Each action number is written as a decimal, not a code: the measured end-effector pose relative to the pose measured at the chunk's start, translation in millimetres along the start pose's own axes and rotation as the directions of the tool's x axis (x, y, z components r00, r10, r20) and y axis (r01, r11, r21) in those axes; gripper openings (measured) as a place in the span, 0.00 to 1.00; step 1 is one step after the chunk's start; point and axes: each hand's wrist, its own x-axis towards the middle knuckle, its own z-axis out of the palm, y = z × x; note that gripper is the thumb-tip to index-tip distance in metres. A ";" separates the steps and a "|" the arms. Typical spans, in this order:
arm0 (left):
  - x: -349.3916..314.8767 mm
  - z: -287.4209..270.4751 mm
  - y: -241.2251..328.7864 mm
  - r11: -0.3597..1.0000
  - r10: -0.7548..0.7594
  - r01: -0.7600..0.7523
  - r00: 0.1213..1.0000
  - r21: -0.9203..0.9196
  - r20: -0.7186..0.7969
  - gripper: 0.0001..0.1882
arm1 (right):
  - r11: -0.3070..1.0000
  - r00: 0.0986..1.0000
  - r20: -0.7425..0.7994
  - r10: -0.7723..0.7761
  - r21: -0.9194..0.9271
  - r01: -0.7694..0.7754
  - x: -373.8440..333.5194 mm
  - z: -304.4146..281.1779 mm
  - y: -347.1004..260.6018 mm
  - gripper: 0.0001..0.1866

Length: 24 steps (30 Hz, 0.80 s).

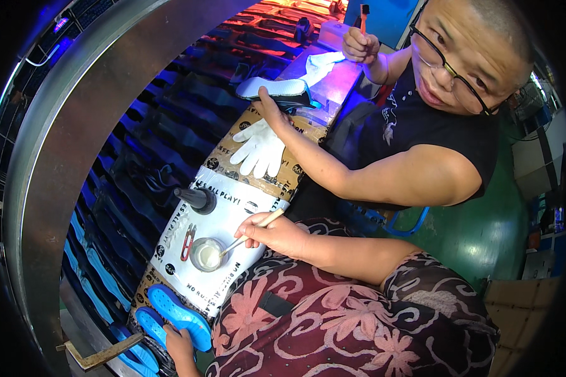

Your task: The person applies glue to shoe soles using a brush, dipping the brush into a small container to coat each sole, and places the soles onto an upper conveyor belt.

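My right hand (262, 231) is closed round a brush (271, 218) with a pale wooden handle. Its lower end reaches into a small clear jar (195, 256) of whitish liquid on the white printed sheet. At the lower left, my left hand (180, 347) grips a bright blue shoe sole (181, 314) dotted with small holes. A second blue sole (149, 323) lies against the same fingers; whether it is also held, I cannot tell. Red-handled snips (187, 244) lie beside the jar, and a dark cone-shaped bottle (196, 200) lies tilted or stands farther back.
Across the bench corner, a co-worker holds a dark shoe part (277, 93) with a white sole face and an orange-handled brush (363, 19). A white glove (261, 147) lies between us. Along the left run rows of dark and blue shoe parts (151, 157) and a curved metal frame (63, 125).
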 end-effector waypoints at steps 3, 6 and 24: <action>-2.2 -0.2 3.0 0.999 -0.020 0.017 0.998 -0.045 -0.061 0.14 | 1.000 1.000 -0.004 0.019 -0.008 -0.019 0.3 0.9 0.1 0.12; -1.8 1.7 -2.4 0.995 -0.047 0.039 0.994 -0.091 -0.094 0.15 | 0.999 0.999 -0.020 -0.034 0.007 0.034 1.1 2.2 3.4 0.13; 7.7 17.5 -19.5 0.310 -0.077 0.326 0.945 -0.893 0.318 0.14 | 0.999 1.000 -0.003 0.027 -0.023 -0.027 -1.6 6.0 0.6 0.13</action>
